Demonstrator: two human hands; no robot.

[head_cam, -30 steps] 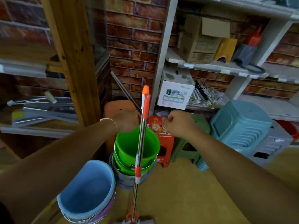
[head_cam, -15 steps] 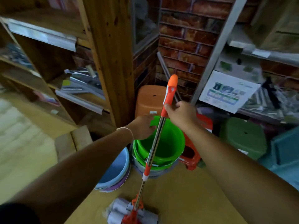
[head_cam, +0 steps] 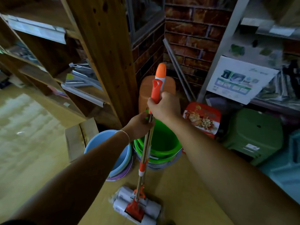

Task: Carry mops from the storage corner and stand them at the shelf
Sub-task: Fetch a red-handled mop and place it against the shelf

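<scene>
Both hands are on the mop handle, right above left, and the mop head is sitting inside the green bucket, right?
Not quite. In the head view the right hand grips above the left hand on the mop handle, but the mop head rests on the floor in front of the green bucket.

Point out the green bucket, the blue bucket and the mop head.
green bucket (head_cam: 164, 143): head view, inner wall.
blue bucket (head_cam: 103, 137): head view, inner wall near rim.
mop head (head_cam: 151, 208): head view, wrapped roller.
</scene>
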